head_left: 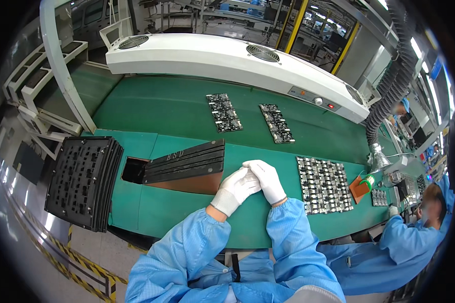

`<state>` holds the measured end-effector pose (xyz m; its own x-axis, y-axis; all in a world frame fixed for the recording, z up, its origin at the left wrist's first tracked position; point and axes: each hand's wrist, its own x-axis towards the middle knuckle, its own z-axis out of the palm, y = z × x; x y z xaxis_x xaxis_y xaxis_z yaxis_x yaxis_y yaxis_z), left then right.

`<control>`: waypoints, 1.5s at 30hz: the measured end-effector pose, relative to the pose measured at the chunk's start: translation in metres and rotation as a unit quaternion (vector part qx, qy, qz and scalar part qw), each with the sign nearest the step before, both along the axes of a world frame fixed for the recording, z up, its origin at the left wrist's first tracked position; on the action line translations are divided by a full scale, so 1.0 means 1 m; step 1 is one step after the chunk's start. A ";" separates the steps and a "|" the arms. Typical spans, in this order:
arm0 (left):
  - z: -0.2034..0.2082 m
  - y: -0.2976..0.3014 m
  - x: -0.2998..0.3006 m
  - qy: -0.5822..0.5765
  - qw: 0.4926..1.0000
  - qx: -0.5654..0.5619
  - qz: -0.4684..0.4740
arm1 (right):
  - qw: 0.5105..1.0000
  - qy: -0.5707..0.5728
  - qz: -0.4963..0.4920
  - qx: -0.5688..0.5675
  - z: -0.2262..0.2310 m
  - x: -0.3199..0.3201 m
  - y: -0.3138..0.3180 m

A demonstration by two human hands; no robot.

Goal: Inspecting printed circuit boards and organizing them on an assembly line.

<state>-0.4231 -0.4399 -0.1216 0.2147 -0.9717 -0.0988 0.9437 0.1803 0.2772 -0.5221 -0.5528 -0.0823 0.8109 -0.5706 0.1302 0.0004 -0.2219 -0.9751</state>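
Above the green work surface (247,207), my two hands in white gloves are folded together. My left hand (234,191) has its fingers pressed together and tucked against the other palm. Closed over those fingertips is my right hand (267,181). Nothing shows between them, though the palms are hidden. Just left of my left hand, several black plates (187,160) lie tilted on a brown sloped stand (197,183). To the right of my right hand, circuit boards (323,184) lie packed side by side in a block.
Two circuit board panels (225,112) lie farther back on a dark green belt (156,96), under a white fan unit (197,55). A stack of black plates (81,182) stands at left beside a square opening (134,170). A ribbed hose (392,76) hangs right; a co-worker (409,242) sits there.
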 end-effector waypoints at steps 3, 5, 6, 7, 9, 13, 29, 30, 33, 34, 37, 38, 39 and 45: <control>-0.004 0.000 0.001 0.009 1.000 0.012 -0.003 | 1.000 0.002 0.000 -0.016 0.001 -0.001 0.001; -0.009 -0.002 0.002 -0.002 1.000 0.000 -0.008 | 0.998 0.024 -0.008 -0.053 0.002 -0.002 0.000; -0.012 -0.003 0.002 -0.002 1.000 0.001 -0.002 | 0.999 0.027 -0.003 -0.043 0.001 -0.002 0.001; -0.014 -0.004 0.002 -0.005 1.000 0.000 -0.005 | 0.998 0.028 -0.006 -0.048 0.001 -0.003 0.001; -0.017 -0.005 0.002 -0.009 1.000 0.000 -0.004 | 0.998 0.028 -0.005 -0.052 -0.001 -0.002 0.003; -0.018 -0.003 0.003 -0.011 1.000 -0.013 -0.005 | 0.997 0.039 -0.018 -0.059 -0.002 -0.002 0.006; -0.005 0.004 0.003 -0.035 0.999 -0.020 -0.001 | 0.994 0.040 -0.012 -0.097 -0.007 -0.002 0.008; -0.005 0.004 0.003 -0.034 0.999 -0.024 -0.006 | 0.996 0.039 -0.011 -0.085 -0.008 -0.003 0.007; -0.005 0.004 0.002 -0.037 0.999 -0.007 0.003 | 0.996 0.038 -0.004 -0.081 -0.009 -0.004 0.007; -0.005 0.004 0.002 -0.037 0.999 -0.006 0.002 | 0.996 0.043 -0.004 -0.080 -0.009 -0.004 0.007; -0.005 0.004 0.003 -0.036 0.999 -0.003 0.001 | 0.996 0.047 -0.002 -0.079 -0.008 -0.004 0.007; -0.005 0.004 0.003 -0.035 0.999 0.000 0.002 | 0.995 0.047 -0.002 -0.090 -0.007 -0.005 0.007; -0.005 0.004 0.003 -0.035 0.999 0.000 0.001 | 0.996 0.048 0.000 -0.079 -0.006 -0.005 0.008; -0.005 0.004 0.003 -0.030 1.000 0.004 -0.002 | 0.998 0.036 0.001 -0.060 -0.004 -0.004 0.007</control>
